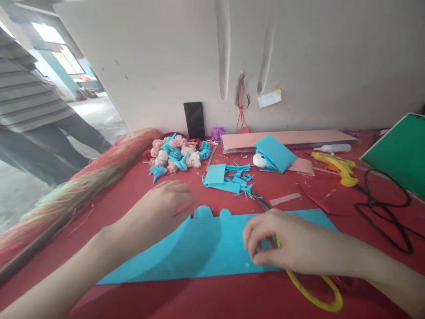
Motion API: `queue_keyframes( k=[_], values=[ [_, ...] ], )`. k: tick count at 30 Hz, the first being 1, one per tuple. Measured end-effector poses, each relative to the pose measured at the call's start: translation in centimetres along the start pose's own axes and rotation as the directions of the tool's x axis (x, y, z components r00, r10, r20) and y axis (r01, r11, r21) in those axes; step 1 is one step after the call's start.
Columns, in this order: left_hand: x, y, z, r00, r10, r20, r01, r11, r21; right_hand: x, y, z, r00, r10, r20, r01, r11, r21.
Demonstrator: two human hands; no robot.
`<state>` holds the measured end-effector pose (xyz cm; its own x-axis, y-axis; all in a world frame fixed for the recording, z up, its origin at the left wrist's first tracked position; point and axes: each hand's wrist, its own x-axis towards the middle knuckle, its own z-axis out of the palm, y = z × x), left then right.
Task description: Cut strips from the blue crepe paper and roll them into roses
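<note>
A long blue sheet [202,248] with rounded tabs on its far edge lies across the red table. Above its left part is my left hand [169,201], slightly blurred, fingers apart and holding nothing that shows. My right hand [268,237] is over the right part of the sheet, its fingers curled toward the thumb; whether anything is between them is too small to tell. Yellow-handled scissors [322,303] lie partly under my right hand, blades pointing away. Beyond the sheet are cut and folded blue pieces [215,176].
Blue, pink and white paper flowers [175,153] are heaped at the back left, near a black phone [195,120]. A yellow glue gun [335,166] with a looping black cord lies right, beside a green board [398,153]. A person [36,97] stands at the left.
</note>
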<state>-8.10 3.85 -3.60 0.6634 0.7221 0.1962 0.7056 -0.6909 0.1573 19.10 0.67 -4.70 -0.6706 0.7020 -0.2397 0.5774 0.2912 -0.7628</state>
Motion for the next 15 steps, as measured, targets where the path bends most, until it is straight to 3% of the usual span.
queue_keyframes(
  k=[6,15],
  values=[
    [-4.1,-2.2,4.6,0.997,0.009,-0.076,0.001,0.991,0.136,1.6,2.4,-0.2,0.983,-0.036,0.177,0.031,0.999,0.03],
    [-5.6,-2.8,5.8,0.979,0.074,-0.188,-0.036,0.98,0.197,2.2,2.4,-0.5,0.969,-0.044,0.244,0.028,0.997,0.067]
  ],
)
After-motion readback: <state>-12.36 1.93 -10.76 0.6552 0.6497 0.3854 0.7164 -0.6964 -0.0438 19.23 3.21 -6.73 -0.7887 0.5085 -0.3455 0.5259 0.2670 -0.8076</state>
